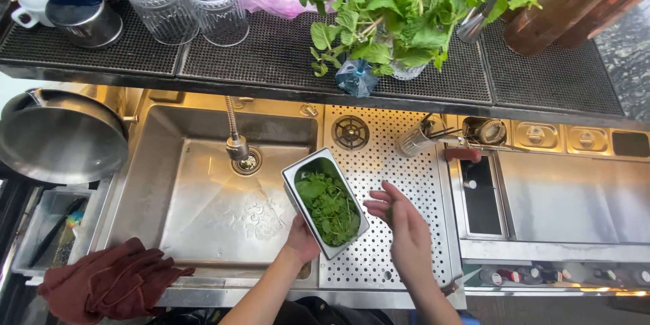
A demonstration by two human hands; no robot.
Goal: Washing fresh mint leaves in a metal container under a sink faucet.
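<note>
My left hand (302,238) grips the near end of a rectangular steel pan (306,164), holding it tilted above the edge between the sink and the perforated drain board. The pan holds loose green leaves (330,207). My right hand (401,220) hovers just right of the pan over the drain board, fingers apart and holding nothing. A big bunch of green mint (399,7) stands on the black bar mat above.
A steel sink (203,203) with a flexible tap (237,143) lies left. A brown cloth (108,284) sits on its near-left corner, a large steel bowl (61,137) far left. Two upturned glasses (183,1) and copper vessels (575,0) stand on the mat. Lidded steel wells (562,139) are at right.
</note>
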